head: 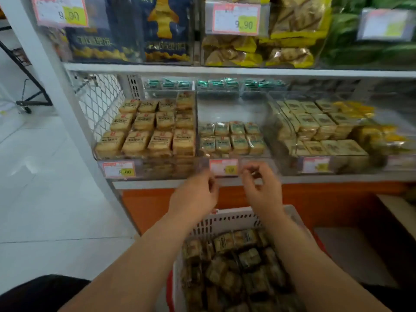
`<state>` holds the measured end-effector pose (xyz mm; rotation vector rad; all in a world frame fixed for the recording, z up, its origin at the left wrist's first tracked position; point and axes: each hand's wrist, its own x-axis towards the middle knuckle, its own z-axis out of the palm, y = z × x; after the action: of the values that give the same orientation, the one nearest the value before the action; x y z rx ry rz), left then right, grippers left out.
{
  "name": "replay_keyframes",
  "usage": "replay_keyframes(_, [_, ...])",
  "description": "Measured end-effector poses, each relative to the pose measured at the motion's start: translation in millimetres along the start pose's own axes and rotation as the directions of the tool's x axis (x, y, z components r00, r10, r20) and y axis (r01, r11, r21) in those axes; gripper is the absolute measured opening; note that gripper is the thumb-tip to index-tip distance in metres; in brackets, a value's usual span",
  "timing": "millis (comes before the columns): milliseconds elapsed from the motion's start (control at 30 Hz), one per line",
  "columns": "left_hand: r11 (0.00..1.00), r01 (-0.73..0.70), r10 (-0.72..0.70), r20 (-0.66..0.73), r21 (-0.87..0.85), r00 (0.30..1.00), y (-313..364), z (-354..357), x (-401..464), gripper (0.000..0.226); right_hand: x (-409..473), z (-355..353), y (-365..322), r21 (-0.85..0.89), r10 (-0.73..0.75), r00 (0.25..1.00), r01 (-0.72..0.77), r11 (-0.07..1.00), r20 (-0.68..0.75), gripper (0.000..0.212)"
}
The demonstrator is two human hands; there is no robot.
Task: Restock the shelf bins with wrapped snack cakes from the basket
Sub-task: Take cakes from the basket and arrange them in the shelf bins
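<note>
White shelf unit fills the view, top and right side cut off by the frame. Upper tier: bagged snacks behind clear fronts, labels blurred, only the 9.90 price tags legible. Lower tier: three clear bins side by side. Left bin packed full with tan wrapped cakes; middle bin only holds two rows of green-labelled snack cakes at the front, rear half bare; right bin full, its far end smeared by blur. White slotted basket sits on the floor just below the shelf, near edge cut off, loaded with more wrapped cakes, dark and hard to read. Left hand and right hand hover in front of the middle bin's price tag, fingers loosely curled, nothing visibly held; motion blur, so fingertip contact can't be confirmed.
</note>
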<state>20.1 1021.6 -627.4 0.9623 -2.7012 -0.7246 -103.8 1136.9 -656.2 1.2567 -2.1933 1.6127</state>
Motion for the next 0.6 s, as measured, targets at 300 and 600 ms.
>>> replay_keyframes(300, [0.946, 0.306, -0.253, 0.339, -0.111, 0.906, -63.6, 180.7, -44.6, 0.033, -126.4, 14.3, 123.0, -0.404, 0.635, 0.587, -0.490, 0.772, 0.502, 0.022])
replay_keyframes(600, [0.966, 0.256, -0.219, 0.610, 0.027, 0.761, -129.3, 308.4, -59.8, 0.091, -183.9, 52.2, 159.6, -0.470, 0.612, 0.111, -0.539, 0.699, 0.783, 0.040])
